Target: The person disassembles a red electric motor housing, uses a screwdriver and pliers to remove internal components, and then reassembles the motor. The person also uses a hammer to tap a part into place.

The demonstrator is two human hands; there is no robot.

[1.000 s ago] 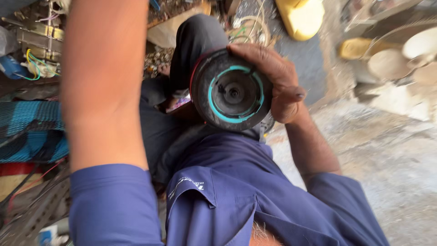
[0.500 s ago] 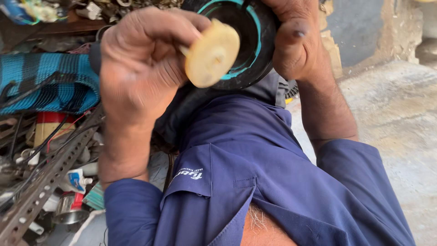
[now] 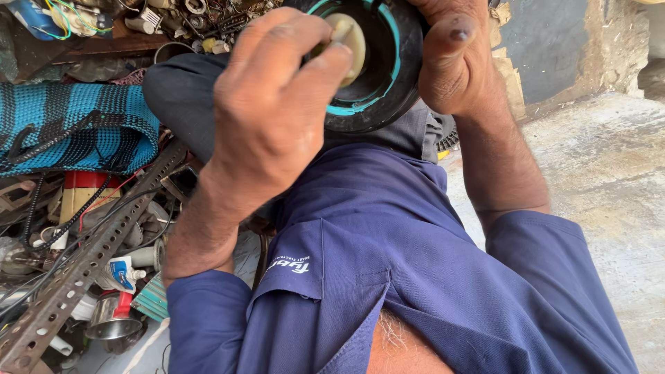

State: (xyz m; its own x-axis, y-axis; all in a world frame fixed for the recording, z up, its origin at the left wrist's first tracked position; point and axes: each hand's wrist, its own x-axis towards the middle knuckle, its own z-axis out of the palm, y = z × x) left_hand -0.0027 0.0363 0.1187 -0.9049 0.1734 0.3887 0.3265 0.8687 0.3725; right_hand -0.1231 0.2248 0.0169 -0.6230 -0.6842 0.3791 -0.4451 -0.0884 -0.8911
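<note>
My right hand grips the rim of a round black part with a teal inner ring, held up over my lap near the top of the view. My left hand pinches a small cream-coloured disc and presses it into the middle of that round part. My fingers hide most of the disc. Both forearms come out of dark blue sleeves, and my blue shirt fills the lower middle.
A blue and black woven seat sits at the left. Below it lie a perforated metal angle bar, wires, cans and small tubes in a heap. Loose metal parts lie at the top. Bare concrete floor runs along the right.
My left hand came down from the raised arm position with the cream disc and has pushed it from in front of the round part into its centre. The right hand kept its hold.
</note>
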